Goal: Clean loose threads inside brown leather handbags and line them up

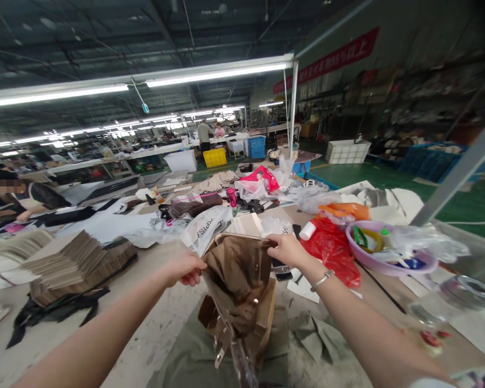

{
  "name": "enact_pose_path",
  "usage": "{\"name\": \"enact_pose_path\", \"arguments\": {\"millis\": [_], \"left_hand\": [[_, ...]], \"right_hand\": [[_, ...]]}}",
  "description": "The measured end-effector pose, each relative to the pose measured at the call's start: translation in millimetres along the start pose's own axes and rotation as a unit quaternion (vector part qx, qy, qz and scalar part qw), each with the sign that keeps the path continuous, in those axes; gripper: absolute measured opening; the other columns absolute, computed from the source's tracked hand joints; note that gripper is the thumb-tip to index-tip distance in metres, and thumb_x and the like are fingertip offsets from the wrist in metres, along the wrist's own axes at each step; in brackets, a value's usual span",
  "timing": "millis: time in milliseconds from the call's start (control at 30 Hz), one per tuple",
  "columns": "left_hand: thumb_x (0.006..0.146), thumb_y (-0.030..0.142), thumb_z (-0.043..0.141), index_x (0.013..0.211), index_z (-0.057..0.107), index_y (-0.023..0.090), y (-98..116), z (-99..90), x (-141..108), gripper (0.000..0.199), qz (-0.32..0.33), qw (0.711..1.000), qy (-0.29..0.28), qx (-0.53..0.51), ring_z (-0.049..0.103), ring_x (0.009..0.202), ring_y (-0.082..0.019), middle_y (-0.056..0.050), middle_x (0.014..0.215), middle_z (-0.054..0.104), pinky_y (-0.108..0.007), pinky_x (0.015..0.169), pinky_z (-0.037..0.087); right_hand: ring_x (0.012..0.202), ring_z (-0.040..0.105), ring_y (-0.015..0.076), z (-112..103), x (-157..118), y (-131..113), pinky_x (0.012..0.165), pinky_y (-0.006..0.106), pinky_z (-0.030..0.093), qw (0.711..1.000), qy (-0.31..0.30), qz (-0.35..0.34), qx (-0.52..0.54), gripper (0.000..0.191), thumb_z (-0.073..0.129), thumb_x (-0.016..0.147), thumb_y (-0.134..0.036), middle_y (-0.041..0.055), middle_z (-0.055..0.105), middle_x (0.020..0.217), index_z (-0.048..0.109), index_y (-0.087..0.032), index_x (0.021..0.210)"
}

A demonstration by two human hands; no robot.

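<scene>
A brown handbag (242, 269) stands with its mouth spread wide, its brown lining showing, over an olive-green cloth (186, 350). My left hand (186, 268) grips the left edge of the bag's opening, fingers curled and slightly blurred. At the far right corner of the rim, my right hand (285, 250) pinches the edge between thumb and fingers. Metal clasps (220, 345) hang from the near side of the bag. Its base is partly hidden by its own front.
Stacked card pieces (81, 258) lie at left beside black strips. To the right are a red plastic bag (335, 248), a lilac basin (372, 264) and a clear jar (456, 299). A lamp post (294, 108) rises beyond. Another person (32, 196) works at far left.
</scene>
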State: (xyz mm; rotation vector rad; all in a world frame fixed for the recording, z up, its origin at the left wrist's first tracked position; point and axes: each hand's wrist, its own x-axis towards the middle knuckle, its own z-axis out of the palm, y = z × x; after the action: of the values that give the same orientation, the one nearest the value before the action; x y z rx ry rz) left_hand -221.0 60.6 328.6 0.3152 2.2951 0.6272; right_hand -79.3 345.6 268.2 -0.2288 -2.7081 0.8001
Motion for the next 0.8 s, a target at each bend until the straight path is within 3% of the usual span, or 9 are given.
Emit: {"name": "enact_pose_path", "arguments": {"millis": [33, 100, 200, 267, 400, 533, 667, 800], "left_hand": [[0.066, 0.045, 0.057, 0.063, 0.055, 0.016, -6, 2.1, -1, 0.029, 0.010, 0.999, 0.007, 0.039, 0.060, 0.052, -0.017, -0.006, 0.057, 0.064, -0.022, 0.043, 0.038], [0.063, 0.052, 0.062, 0.074, 0.060, 0.017, -13, 2.5, -3, 0.036, 0.059, 0.984, 0.083, 0.145, 0.063, 0.066, -0.021, -0.007, 0.072, 0.068, -0.026, 0.053, 0.044], [0.062, 0.050, 0.068, 0.102, 0.061, 0.022, -7, 0.1, -4, 0.049, 0.202, 0.911, 0.237, 0.268, 0.060, 0.092, -0.025, -0.007, 0.103, 0.064, -0.031, 0.077, 0.045], [0.067, 0.048, 0.067, 0.109, 0.060, 0.024, 7, 3.8, -4, 0.048, 0.288, 0.865, 0.281, 0.301, 0.055, 0.100, -0.024, -0.007, 0.110, 0.059, -0.032, 0.087, 0.042], [0.064, 0.048, 0.071, 0.092, 0.067, 0.022, 37, 26.2, 9, 0.038, 0.319, 0.822, 0.317, 0.348, 0.051, 0.099, -0.028, -0.009, 0.101, 0.057, -0.038, 0.087, 0.040], [0.063, 0.056, 0.069, 0.079, 0.067, 0.020, 48, 46.1, 28, 0.040, 0.314, 0.802, 0.357, 0.361, 0.048, 0.098, -0.030, -0.010, 0.095, 0.056, -0.041, 0.086, 0.038], [0.067, 0.051, 0.068, 0.072, 0.068, 0.019, 47, 48.5, 34, 0.032, 0.326, 0.789, 0.379, 0.356, 0.048, 0.094, -0.029, -0.009, 0.090, 0.057, -0.042, 0.084, 0.038], [0.071, 0.032, 0.069, 0.067, 0.069, 0.021, 40, 43.4, 32, 0.012, 0.381, 0.772, 0.371, 0.348, 0.049, 0.093, -0.027, -0.007, 0.090, 0.059, -0.046, 0.089, 0.036]], "right_hand": [[0.066, 0.058, 0.0140, 6, 3, 1, 0.059, 0.021, 0.039, 1.000, -0.004, 0.000, 0.003, 0.025, 0.056, 0.068, -0.016, -0.0032, 0.067, 0.072, 0.068, -0.025, 0.088], [0.065, 0.057, 0.0135, 17, 5, 2, 0.059, 0.021, 0.038, 1.000, -0.003, -0.002, 0.015, 0.024, 0.056, 0.067, -0.016, -0.0032, 0.066, 0.073, 0.068, -0.024, 0.087], [0.069, 0.057, 0.0135, 27, 4, 1, 0.061, 0.020, 0.039, 0.999, 0.013, -0.020, 0.041, 0.025, 0.054, 0.067, -0.014, -0.0022, 0.066, 0.078, 0.067, -0.024, 0.087], [0.072, 0.057, 0.0146, 31, 3, 2, 0.064, 0.022, 0.040, 0.998, 0.032, -0.034, 0.050, 0.027, 0.053, 0.066, -0.012, -0.0005, 0.066, 0.082, 0.066, -0.022, 0.087], [0.084, 0.057, 0.0187, 35, 1, 8, 0.077, 0.027, 0.044, 0.994, 0.062, -0.056, 0.069, 0.038, 0.052, 0.063, -0.009, 0.0042, 0.065, 0.092, 0.066, -0.019, 0.097], [0.097, 0.058, 0.0221, 36, -3, 13, 0.089, 0.033, 0.044, 0.991, 0.047, -0.062, 0.107, 0.057, 0.056, 0.064, -0.012, 0.0075, 0.063, 0.110, 0.058, -0.018, 0.120], [0.104, 0.057, 0.0220, 37, -5, 9, 0.093, 0.033, 0.043, 0.985, 0.022, -0.092, 0.147, 0.059, 0.061, 0.068, -0.016, 0.0076, 0.061, 0.118, 0.054, -0.018, 0.126], [0.094, 0.062, 0.0218, 40, -2, 5, 0.085, 0.032, 0.046, 0.977, 0.013, -0.088, 0.195, 0.044, 0.067, 0.073, -0.032, 0.0068, 0.067, 0.105, 0.063, -0.019, 0.115]]}}
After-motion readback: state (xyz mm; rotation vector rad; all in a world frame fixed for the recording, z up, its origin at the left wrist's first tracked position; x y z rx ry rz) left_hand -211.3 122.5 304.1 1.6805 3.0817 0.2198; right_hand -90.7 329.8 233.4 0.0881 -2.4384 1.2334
